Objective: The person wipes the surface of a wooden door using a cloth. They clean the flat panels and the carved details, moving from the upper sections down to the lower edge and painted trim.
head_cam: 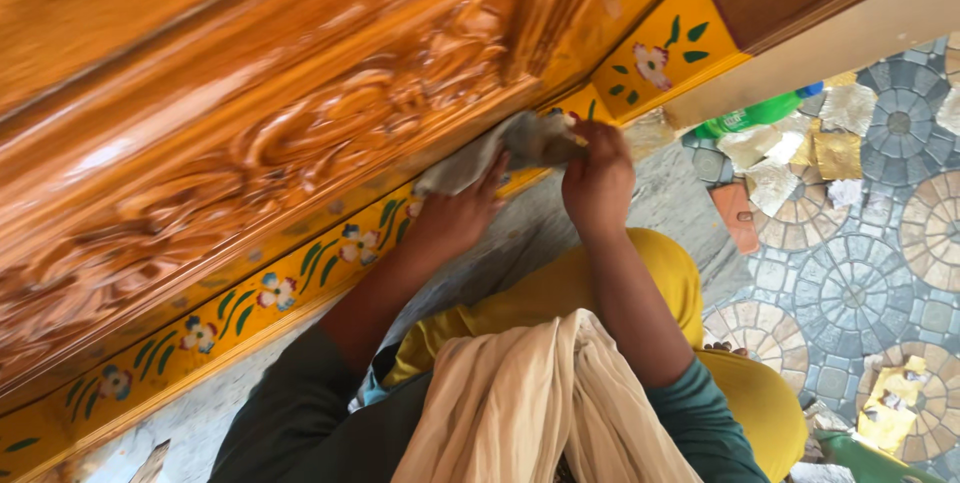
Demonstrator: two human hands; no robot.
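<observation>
My left hand (455, 215) and my right hand (597, 179) both grip a crumpled grey-white cloth (500, 148). The cloth is pressed against the lower edge of a large carved, glossy wooden panel (300, 113). Just below the carving runs a yellow painted band (300, 278) with small flowers and green leaves, and the cloth sits where the two meet. Both forearms reach up from my lap, with dark teal sleeves pushed back.
A cream scarf (530, 408) and yellow trousers (640, 273) cover my lap. On the patterned tile floor (860, 283) at right lie crumpled gold and silver foil sheets (820, 153), a green bottle (750, 115), a small reddish block (738, 215) and a green object (870, 458).
</observation>
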